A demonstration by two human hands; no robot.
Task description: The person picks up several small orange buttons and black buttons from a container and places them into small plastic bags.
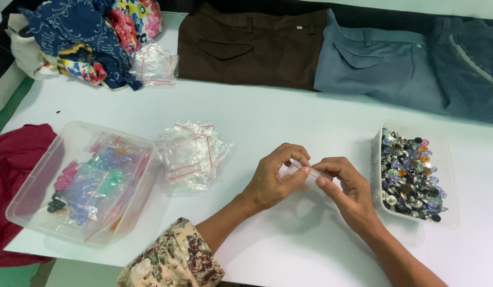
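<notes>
My left hand and my right hand meet over the white table, both pinching a small clear zip bag with a red strip between fingertips. The bag is mostly hidden by my fingers. A clear tub of mixed metal and coloured buttons stands just right of my right hand. A loose pile of empty clear zip bags lies left of my left hand.
A larger clear tub at the left holds filled bags of coloured buttons. Brown, blue-grey and dark blue trousers lie along the far edge. Patterned fabrics sit at the far left, red cloth at the near left.
</notes>
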